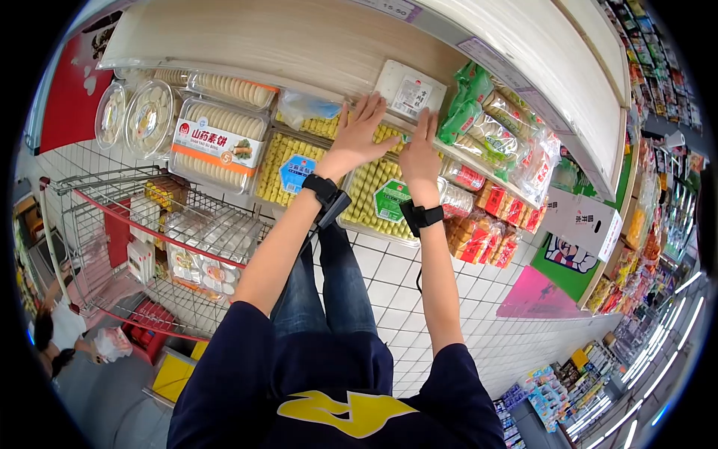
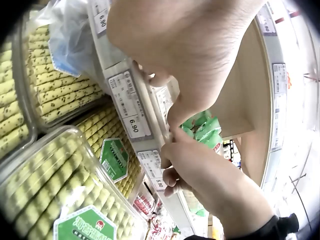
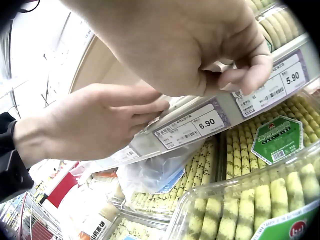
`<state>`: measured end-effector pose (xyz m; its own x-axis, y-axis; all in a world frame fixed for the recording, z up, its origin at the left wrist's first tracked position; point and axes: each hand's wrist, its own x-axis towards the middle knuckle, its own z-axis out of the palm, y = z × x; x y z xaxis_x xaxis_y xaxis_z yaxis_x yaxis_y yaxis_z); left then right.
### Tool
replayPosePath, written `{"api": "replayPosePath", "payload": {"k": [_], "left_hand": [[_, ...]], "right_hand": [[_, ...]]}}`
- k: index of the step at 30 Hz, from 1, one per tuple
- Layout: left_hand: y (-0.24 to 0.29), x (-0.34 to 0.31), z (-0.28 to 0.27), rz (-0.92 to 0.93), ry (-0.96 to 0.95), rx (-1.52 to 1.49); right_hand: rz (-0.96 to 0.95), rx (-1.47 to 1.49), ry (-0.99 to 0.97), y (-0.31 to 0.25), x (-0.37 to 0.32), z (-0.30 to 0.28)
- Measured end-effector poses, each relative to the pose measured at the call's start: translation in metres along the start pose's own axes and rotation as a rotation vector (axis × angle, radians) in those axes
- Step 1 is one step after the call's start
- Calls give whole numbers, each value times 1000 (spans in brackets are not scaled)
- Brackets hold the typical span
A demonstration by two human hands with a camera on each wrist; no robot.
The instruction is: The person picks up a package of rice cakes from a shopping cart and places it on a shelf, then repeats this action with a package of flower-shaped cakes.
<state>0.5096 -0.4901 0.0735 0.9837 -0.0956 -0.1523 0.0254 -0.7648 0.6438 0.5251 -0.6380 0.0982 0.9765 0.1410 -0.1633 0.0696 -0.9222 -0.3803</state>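
Observation:
In the head view a white labelled package [image 1: 410,90] lies on the wooden shelf near its front edge. My left hand [image 1: 360,136] is beside its near left corner, fingers extended over the shelf's front edge. My right hand [image 1: 420,153] is at the package's near edge, with its fingertips by the label. The left wrist view shows the left hand [image 2: 175,45] above the price strip [image 2: 131,107], close to the right hand [image 2: 210,175]. In the right wrist view the right hand's [image 3: 185,45] thumb and some fingers bend over the strip; whether they grip anything is hidden.
Clear trays of yellow-green rolls [image 1: 381,196] and a tray of pale biscuits [image 1: 217,146] stand below the shelf edge. Green-wrapped packs [image 1: 486,112] are to the right on the shelf. A wire shopping cart [image 1: 172,247] holding packages stands at the left.

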Motion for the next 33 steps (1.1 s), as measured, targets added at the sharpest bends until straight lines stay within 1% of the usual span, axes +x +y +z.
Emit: {"api": "replayPosePath", "payload": {"k": [2,3,5,6,8,9,10,12,13,14,16,17,18,19,20,21,22,23,24,26,27,28,30,32,33], "left_hand": [[-3,-3,7,11,52,11],[-4,-3,6,14,53,-27],[-5,-7,3,13,61,-122],[-9,-11,3,7,75,-123],[-15,-25,3,43,81,-263],[-12,-39,-3,40,121,-323],[-14,-52,-7,34,135,-324],[-21,-86,-16,-1,185,-626],[-13,-107,-35,-108,241,-829],[-19,-126,-43,-118,259,-826],[-39,-165,-62,-197,332,-1139],[-45,-185,-76,-250,399,-1164],[-51,-205,-88,-301,466,-1190],[-62,-225,-93,-337,539,-1197],[-76,-243,-97,-374,613,-1203],[-89,-260,-102,-426,669,-1225],[-102,-279,-105,-482,730,-1247],[-118,-296,-109,-523,760,-1255],[-132,-313,-113,-530,794,-1239],[-152,-341,-118,-559,963,-1222],[-159,-351,-121,-622,1049,-1335],[-162,-361,-129,-569,1079,-1396],[-176,-379,-135,-571,1139,-1464],[-188,-393,-138,-517,1263,-1485],[-187,-402,-147,-513,1303,-1539]], "right_hand": [[15,-66,-10,-2,0,4],[2,-66,-11,-4,0,5],[39,-65,-43,-8,0,6],[25,-68,-42,-9,0,7],[41,-74,-50,-10,-2,10],[17,-49,-26,-9,-3,13],[3,-52,-27,-8,-4,13],[-23,-61,-14,-9,-5,12],[-34,-160,-43,-8,-3,8],[-53,-159,-50,-9,-2,6],[7,-165,-153,-10,3,0],[-10,-166,-156,12,15,12],[-251,-204,72,52,31,39],[-490,-235,303,67,42,56],[-510,-233,302,32,37,39],[-289,88,159,-31,19,-1],[-62,398,1,-79,4,-20],[-176,467,140,-103,0,-10],[-208,475,107,-123,-3,-6],[-230,598,-225,-166,-12,8],[-256,556,-314,-178,-13,26],[-290,561,-355,-194,-19,42],[-541,319,-488,-224,-33,68],[-596,344,-554,-266,-59,82],[-601,441,-612,-285,-72,89]]}}
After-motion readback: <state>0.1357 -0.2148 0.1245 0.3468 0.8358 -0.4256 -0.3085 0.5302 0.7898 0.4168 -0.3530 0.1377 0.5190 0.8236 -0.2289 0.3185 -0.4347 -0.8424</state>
